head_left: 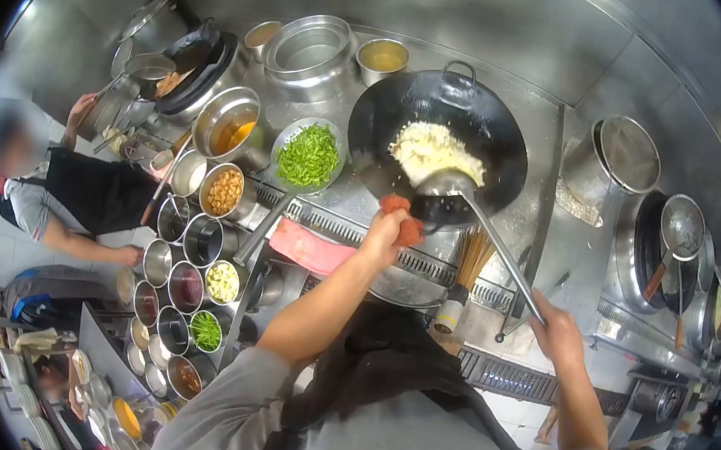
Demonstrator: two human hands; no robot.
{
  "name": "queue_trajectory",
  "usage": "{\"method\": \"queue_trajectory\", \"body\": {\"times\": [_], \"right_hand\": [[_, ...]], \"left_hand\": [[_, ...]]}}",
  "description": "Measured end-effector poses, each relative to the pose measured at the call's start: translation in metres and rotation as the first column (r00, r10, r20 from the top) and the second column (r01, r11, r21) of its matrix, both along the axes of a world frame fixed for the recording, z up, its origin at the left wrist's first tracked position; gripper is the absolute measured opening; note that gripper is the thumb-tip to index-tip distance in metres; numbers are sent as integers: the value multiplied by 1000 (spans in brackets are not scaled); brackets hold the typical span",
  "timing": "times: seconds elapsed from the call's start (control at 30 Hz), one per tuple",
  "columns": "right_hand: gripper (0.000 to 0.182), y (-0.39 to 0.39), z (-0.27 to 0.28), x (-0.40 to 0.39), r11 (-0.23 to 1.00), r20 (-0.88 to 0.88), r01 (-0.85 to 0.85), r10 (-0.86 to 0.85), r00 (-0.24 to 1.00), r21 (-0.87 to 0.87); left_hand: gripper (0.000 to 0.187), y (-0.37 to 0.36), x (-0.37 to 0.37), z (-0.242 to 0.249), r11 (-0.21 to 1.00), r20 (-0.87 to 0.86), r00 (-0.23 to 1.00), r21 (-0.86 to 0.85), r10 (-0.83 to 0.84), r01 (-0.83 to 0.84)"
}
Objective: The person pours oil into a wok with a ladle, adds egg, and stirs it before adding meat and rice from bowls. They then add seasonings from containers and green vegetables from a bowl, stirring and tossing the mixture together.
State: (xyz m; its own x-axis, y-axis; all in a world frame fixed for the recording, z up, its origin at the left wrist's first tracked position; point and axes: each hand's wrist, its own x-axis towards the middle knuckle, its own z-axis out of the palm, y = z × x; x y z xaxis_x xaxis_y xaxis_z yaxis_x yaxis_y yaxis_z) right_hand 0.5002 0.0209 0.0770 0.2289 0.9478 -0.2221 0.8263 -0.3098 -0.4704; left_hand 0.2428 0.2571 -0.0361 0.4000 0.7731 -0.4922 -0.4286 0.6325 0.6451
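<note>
My left hand (388, 232) is closed on a red cloth (405, 219) at the near rim of a large black wok (503, 121). In the wok lies a pile of pale, whitish-yellow food (434, 149). The handle of a long metal ladle (499, 244) is gripped in my right hand (558, 335), and its bowl rests against the near side of the food. Left of the wok, a strainer (276, 220) holds chopped greens (308, 156). A pink cloth (310, 248) lies on the counter edge beside my left forearm.
Several metal containers (223, 191) with ingredients stand at the left, where a co-worker (87, 196) in a black apron works at another wok. A bamboo brush (468, 271) lies in front of the wok. Pots and strainers (682, 228) stand at the right.
</note>
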Motion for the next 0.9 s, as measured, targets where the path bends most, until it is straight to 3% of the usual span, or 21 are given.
{"method": "queue_trajectory", "body": {"times": [0.07,0.1,0.13,0.17,0.2,0.23,0.27,0.3,0.37,0.43,0.5,0.57,0.63,0.67,0.7,0.77,0.8,0.9], "right_hand": [[51,14,-41,-4,994,63,6,-13,998,111],[51,19,-55,-14,989,53,45,-53,997,138],[52,14,-71,-19,989,-39,98,-95,995,108],[54,12,-80,-26,985,-126,143,-130,984,99],[56,10,-67,-41,971,-268,237,-220,938,30],[58,5,-56,-56,950,-401,304,-304,864,-64],[60,-1,-60,-61,910,-683,389,-376,626,-145],[63,-1,-56,-67,864,-864,432,-406,296,-258],[67,-2,-38,-70,860,-898,449,-375,229,-244],[69,-1,-18,-66,763,-990,643,-134,49,-71],[68,-4,0,-52,726,-999,686,22,41,44],[59,9,8,-47,598,-973,770,189,132,221],[44,42,-13,-40,562,-840,700,-16,542,440],[30,70,-1,-49,502,-772,692,-72,631,519],[17,98,-4,-51,385,-714,659,-1,700,646],[5,145,-2,-53,299,-616,544,260,744,784],[5,168,9,-52,316,-607,526,278,744,789],[17,242,37,-45,69,-506,504,216,835,861]], "left_hand": [[26,7,10,-26,997,-69,996,-38,57,-60],[26,-5,1,-43,1000,-42,999,19,-12,13],[27,-24,-14,-54,994,-8,997,86,-73,73],[33,-44,-20,-47,996,-35,999,-89,7,-10],[40,-60,-29,-37,995,-91,996,-94,16,-25],[44,-65,-32,-31,993,-210,978,-114,-11,-14],[37,-61,-25,-14,998,-169,985,-58,24,-34],[31,-53,-17,-2,998,-128,990,-8,56,-57],[32,-16,2,-15,993,-94,993,99,77,-67],[33,12,19,-32,993,-128,988,89,85,-74],[34,27,29,-38,993,-151,984,89,96,-83],[33,33,34,-47,991,-156,981,78,118,-107],[36,37,35,-58,990,-109,988,107,108,-96],[35,38,36,-58,990,-115,989,114,96,-82],[35,38,37,-59,990,-122,989,123,88,-73],[36,42,40,-69,983,-97,987,144,125,-110],[36,44,38,-73,983,-104,990,170,91,-73],[38,48,37,-74,978,-72,991,184,113,-98]]}}
